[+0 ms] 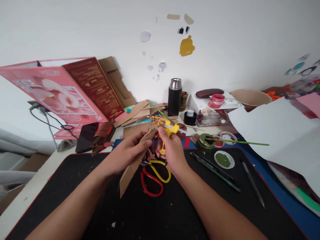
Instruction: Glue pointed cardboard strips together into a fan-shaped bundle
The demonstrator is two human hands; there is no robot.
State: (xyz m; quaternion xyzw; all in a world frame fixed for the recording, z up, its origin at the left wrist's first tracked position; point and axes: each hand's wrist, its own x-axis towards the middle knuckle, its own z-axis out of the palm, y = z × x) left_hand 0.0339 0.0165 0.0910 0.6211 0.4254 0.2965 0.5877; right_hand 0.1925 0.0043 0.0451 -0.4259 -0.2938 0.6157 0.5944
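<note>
A long strip of cardboard [133,168] slants through my left hand [132,146], pinched between thumb and fingers. My right hand [172,148] is wrapped round the handle of a yellow glue gun [163,124]. The gun's stained front end points left, close to the upper end of the strip; whether they touch I cannot tell. A glue stick pokes out at its back. Beneath both hands, scissors [153,185] with one red and one yellow handle lie on the black mat [140,216]; their blades are mostly hidden.
Cardboard scraps [136,113] pile up behind my hands, beside a black thermos [174,100]. A green paint jar [205,143] bears a brush [240,142]. To the right lie a green-edged cutter [217,171] and a pen [252,183]. A pink box [53,95] stands left.
</note>
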